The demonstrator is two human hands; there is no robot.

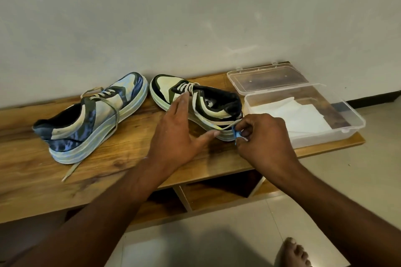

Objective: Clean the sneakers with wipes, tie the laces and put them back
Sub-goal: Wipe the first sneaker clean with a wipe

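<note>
Two green, cream and navy lace-up sneakers sit on a long wooden bench [91, 171] set against a pale wall, both with laces undone. The left sneaker [86, 119] lies toward the bench's left end, toe pointing at the wall, its flat cream laces [112, 123] trailing over its side onto the wood. The right sneaker [195, 102] rests at the bench's middle, turned with its opening facing the person, probably so both lace ends can be reached.

At the bench's right end, just beside that shoe's heel, a clear plastic box [351, 119] stands with its hinged lid [267, 80] thrown back toward the wall, leaving the white wipes [303, 117] inside ready to hand.

The person's left hand [178, 134] is spread wide, fingers straight, fingertips touching the tongue and laces of the right sneaker while the thumb reaches along its sole; it grips nothing, and appears to be steadying the shoe. The right hand [264, 136] is curled, its thumb and fingers pinching one lace end [227, 125] of the same shoe and drawing it taut from the eyelets; a small blue item shows between the fingers, too small to identify. Tying looks barely begun on this shoe.
</note>
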